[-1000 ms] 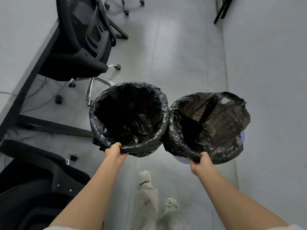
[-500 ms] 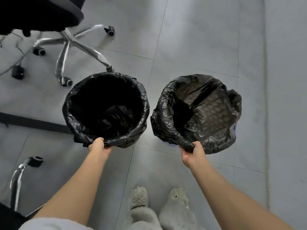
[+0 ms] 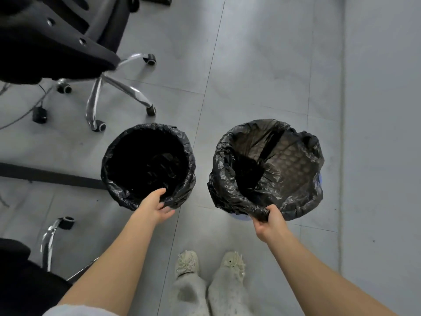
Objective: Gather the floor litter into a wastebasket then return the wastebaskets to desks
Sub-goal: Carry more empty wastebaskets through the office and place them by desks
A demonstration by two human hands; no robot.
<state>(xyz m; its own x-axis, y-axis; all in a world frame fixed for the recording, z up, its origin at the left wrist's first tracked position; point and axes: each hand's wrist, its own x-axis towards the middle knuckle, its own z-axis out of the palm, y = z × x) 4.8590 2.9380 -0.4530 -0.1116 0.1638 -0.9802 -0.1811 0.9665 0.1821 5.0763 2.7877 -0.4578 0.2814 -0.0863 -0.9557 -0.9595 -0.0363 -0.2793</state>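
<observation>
The left hand (image 3: 157, 207) grips the near rim of the left wastebasket (image 3: 149, 165); the right hand (image 3: 270, 222) grips the right wastebasket (image 3: 266, 169) likewise.

Left wastebasket (image 3: 148, 165): round, upright, black liner folded over rim, interior dark; contents cannot be made out. Right wastebasket (image 3: 266, 169): blue body, thin black liner draped loosely, mesh pattern showing through. Side by side, apart.
</observation>
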